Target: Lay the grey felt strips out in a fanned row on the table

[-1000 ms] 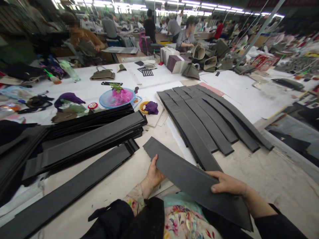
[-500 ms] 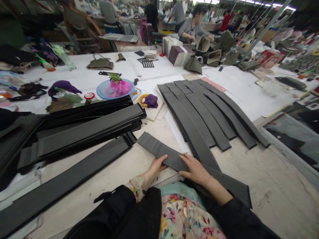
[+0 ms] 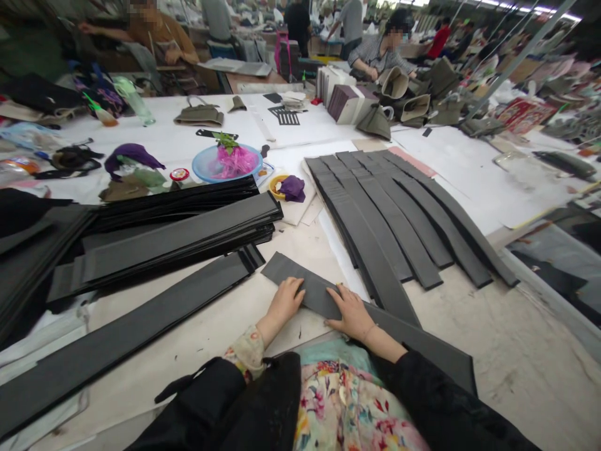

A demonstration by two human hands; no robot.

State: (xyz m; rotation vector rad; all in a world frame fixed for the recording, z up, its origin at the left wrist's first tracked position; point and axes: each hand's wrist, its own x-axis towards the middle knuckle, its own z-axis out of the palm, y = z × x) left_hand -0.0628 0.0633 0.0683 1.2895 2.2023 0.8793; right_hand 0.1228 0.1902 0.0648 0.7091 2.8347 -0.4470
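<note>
Left of me: a stack of black strips (image 3: 178, 241) on the bench (image 3: 188, 376), with a loose grey strip (image 3: 117, 347) lying just in front of it.

Left hand: my left hand (image 3: 284, 302), palm down, fingers close together, pressed flat on the near edge of the work.

Work: a dark grey strip (image 3: 314, 291), lying at a slant on the bench beneath both my hands, its far end running out to the right.

Right hand: my right hand (image 3: 350, 313), palm down, fingers slightly spread, pressing on the same strip.

Right of me: a row of dark grey strips (image 3: 380, 232), fanned side by side.

Beyond: a blue plastic dish (image 3: 201, 169) holding pink material; olive handbags (image 3: 375, 122); a co-worker (image 3: 375, 53) seated behind them.
</note>
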